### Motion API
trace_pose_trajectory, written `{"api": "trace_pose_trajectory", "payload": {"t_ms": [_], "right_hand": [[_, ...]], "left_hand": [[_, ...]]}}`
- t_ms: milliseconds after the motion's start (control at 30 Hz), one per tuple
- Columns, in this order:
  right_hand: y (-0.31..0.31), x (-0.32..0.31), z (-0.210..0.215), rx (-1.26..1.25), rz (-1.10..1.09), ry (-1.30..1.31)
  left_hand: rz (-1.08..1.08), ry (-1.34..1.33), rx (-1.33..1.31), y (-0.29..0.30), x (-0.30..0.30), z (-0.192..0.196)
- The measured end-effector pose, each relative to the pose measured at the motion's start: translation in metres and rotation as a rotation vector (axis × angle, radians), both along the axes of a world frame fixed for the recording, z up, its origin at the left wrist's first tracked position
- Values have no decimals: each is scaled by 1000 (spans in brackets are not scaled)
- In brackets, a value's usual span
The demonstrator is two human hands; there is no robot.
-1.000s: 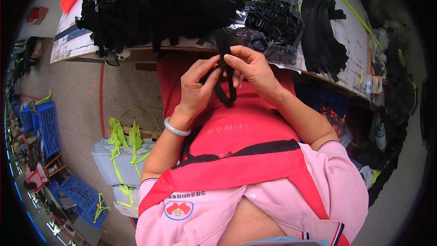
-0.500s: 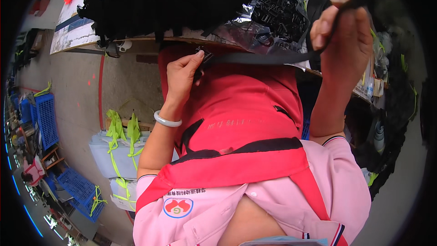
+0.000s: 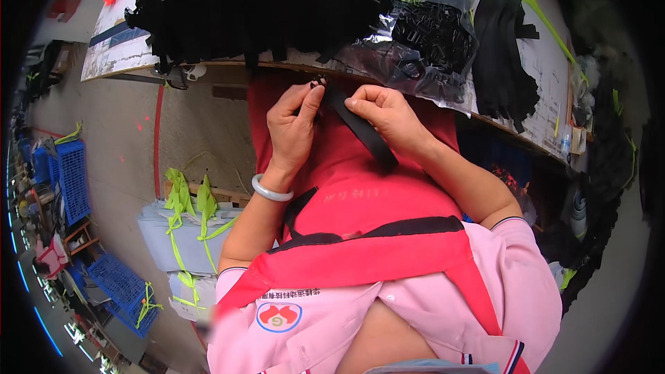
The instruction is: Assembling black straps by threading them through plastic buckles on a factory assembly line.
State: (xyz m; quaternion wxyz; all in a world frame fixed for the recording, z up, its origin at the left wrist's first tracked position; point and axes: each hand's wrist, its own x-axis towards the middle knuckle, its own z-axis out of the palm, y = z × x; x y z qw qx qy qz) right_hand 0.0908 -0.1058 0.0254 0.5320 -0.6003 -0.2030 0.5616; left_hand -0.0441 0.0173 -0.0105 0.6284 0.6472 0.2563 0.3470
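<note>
Between thumb and fingers my left hand (image 3: 294, 125) pinches a small dark buckle (image 3: 318, 82), mostly covered by the fingertips. From the buckle a black webbing strap (image 3: 366, 133) runs down to the right, its loose end lying over my red apron (image 3: 346, 194). My right hand (image 3: 388, 116) is closed, thumb against forefinger, at the strap's upper part. Both hands are close together just below the table's near edge.
On the table (image 3: 114, 55) lies a large heap of black straps (image 3: 256, 14). Beside it are a clear plastic bag of black buckles (image 3: 433, 38) and a bundle of black straps (image 3: 502, 55). Left of me on the floor stand tied grey stacks (image 3: 163, 235) and a blue crate (image 3: 71, 180).
My right hand has come down and left from its raised place at the right, toward my left hand. The strap, stretched out sideways before, now hangs down over the apron.
</note>
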Motion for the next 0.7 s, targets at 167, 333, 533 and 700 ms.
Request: {"api": "trace_pose_trajectory", "payload": {"t_ms": [167,333,533,700], "right_hand": [[2,0,7,3,38,18],[7,-10,4,14,6,33],[14,-16,4,41,-66,34],[11,-17,6,11,-9,24]], "left_hand": [[35,2,-292,2,-2,9],[44,-61,-93,5,-2,4],[74,-56,-33,6,-5,5],[94,-76,15,10,-7,4]]}}
